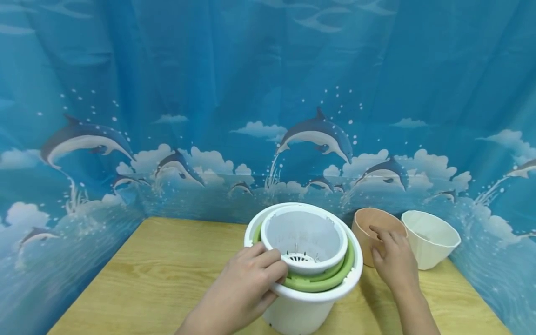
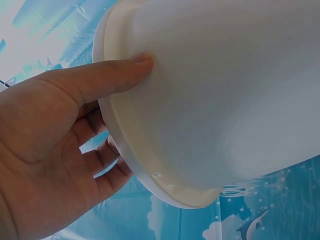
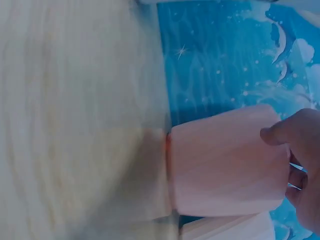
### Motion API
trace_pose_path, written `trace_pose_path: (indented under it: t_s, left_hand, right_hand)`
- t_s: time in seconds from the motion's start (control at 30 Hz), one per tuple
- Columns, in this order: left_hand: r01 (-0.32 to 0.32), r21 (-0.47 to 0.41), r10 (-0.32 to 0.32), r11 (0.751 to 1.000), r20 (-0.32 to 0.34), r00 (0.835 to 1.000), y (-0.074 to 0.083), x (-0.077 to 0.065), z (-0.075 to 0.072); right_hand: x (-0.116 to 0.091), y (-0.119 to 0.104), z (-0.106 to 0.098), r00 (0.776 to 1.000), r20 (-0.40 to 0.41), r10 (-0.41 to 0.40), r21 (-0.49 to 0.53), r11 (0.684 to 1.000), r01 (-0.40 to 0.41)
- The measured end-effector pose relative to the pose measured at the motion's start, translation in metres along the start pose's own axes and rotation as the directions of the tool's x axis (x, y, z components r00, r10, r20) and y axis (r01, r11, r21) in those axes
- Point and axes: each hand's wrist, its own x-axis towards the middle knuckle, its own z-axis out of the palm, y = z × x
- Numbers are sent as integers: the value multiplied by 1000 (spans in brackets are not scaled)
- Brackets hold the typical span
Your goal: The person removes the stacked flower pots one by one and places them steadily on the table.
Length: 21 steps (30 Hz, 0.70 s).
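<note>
A large white pot (image 1: pixel 299 311) stands on the table with a green-rimmed pot (image 1: pixel 322 282) and a smaller white pot (image 1: pixel 304 224) nested inside it. My left hand (image 1: pixel 253 281) grips the nested stack at its near left edge. In the left wrist view, the thumb of that left hand (image 2: pixel 55 135) lies along the outer wall, while its fingers go behind the rim. To the right, my right hand (image 1: pixel 395 260) pinches the rim of an orange-tan pot (image 3: pixel 225 165), thumb outside and fingers over the opening. This pot stands upright on the table.
A cream faceted pot (image 1: pixel 433 251) stands close against the orange-tan pot's right side. The wooden table (image 1: pixel 167 270) ends at a blue dolphin-print curtain (image 1: pixel 209 116) behind and at both sides. Slots show in the floor of the innermost pot.
</note>
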Motion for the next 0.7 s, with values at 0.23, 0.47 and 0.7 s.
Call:
trace_pose_path:
  t_s: [0.23,0.47,0.7]
  left_hand:
    - [4,6,-4,1000,4,1000,0,-1,0]
    - [0,0,0,1000,16,1000,-1,0,0]
    - [-4,1,4,1000,10,1000,-1,0,0]
  right_hand:
    - [13,-20,-10,987,-111,-120,101,986,131]
    - [23,-54,-32,979,-163,-125,195,968,156]
    - [29,-91,-51,955,-258,-145,302,927,222]
